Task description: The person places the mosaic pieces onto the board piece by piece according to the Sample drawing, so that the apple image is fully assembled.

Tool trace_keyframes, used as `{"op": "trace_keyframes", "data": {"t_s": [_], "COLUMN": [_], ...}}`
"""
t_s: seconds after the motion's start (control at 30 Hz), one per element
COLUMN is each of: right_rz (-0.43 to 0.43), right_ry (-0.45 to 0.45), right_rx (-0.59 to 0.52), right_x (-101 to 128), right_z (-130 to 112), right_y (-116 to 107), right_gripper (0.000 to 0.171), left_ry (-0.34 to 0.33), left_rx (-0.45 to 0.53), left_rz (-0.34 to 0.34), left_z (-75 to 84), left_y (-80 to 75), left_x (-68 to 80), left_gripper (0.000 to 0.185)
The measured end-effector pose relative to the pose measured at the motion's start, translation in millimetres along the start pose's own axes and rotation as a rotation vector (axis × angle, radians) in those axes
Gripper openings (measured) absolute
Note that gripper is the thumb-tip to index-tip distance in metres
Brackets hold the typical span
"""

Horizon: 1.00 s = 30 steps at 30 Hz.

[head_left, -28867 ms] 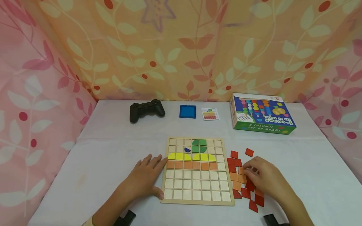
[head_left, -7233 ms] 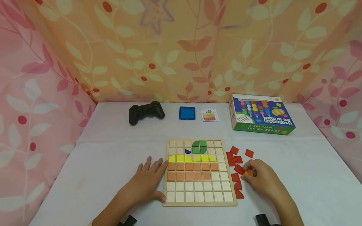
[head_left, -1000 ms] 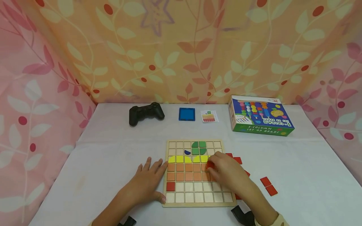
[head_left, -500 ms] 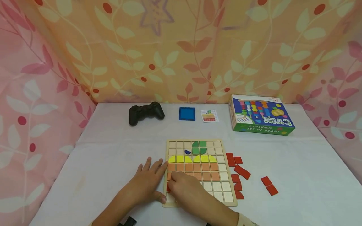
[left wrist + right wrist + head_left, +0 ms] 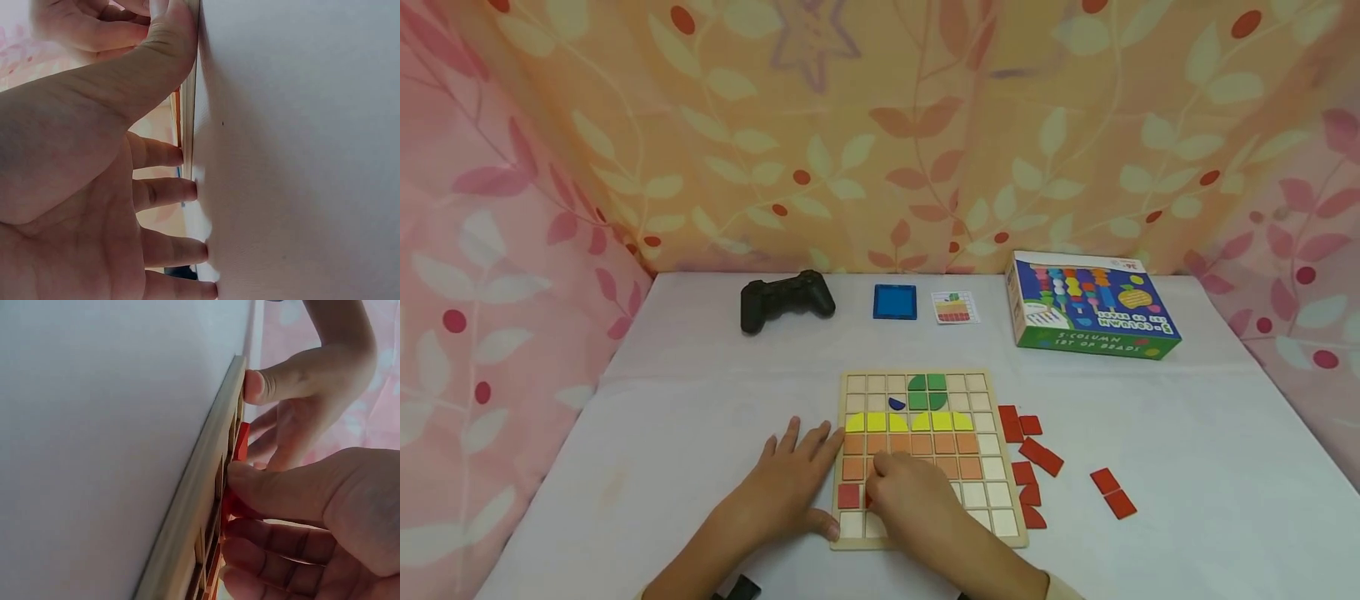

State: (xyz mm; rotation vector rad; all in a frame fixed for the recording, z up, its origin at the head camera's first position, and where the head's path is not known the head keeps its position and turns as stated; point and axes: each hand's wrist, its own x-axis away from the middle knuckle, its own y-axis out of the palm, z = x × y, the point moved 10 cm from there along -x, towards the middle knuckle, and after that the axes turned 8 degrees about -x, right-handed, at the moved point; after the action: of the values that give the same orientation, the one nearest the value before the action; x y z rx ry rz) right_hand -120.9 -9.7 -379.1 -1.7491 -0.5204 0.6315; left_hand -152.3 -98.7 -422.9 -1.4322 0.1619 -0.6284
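Red and square, a flat tile (image 5: 232,501) sits pinched in the right hand (image 5: 917,502) fingertips, against the wooden board (image 5: 1000,467). The left hand (image 5: 786,487) fingers lie spread, thumb pressing the board's edge.

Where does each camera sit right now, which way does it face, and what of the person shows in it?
Head: above, facing forward and down at the board on the table; left hand, right hand and both forearms show.
Left wrist: low at table level, looking along the left hand at the board's edge.
Right wrist: low, looking along the board's frame; the right hand pinches a red tile.
Shared: both wrist views show the board and the opposite hand beyond it.
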Motion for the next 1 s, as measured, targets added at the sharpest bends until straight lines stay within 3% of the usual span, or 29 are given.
{"op": "trace_keyframes", "data": {"t_s": [0.27,0.47,0.8,0.9,1.0], "right_rz": [-0.015,0.01,-0.019,-0.003,0.003], "right_ry": [-0.074,-0.032,-0.036,-0.033,-0.003], "right_rx": [0.15,0.072,0.071,0.037,-0.07], "right_x": [12,14,23,26,31], "right_z": [-13,-9,-10,-8,-1], "right_y": [6,4,7,3,-1], "right_gripper": [0.017,0.012,0.029,0.023,0.011], "left_ry": [0.019,0.004,0.006,0.006,0.006], "left_rx": [0.009,0.005,0.004,-0.002,-0.001], "left_rz": [0.01,0.006,0.01,0.017,0.018], "left_z": [2.6,-0.1,-1.5,-2.2,-3.0], "left_y": [0.6,0.1,3.2,4.1,4.6], "left_x": [1.3,0.9,-0.4,-0.8,-0.6], "left_gripper": [0.119,0.119,0.12,0.12,0.121]}}
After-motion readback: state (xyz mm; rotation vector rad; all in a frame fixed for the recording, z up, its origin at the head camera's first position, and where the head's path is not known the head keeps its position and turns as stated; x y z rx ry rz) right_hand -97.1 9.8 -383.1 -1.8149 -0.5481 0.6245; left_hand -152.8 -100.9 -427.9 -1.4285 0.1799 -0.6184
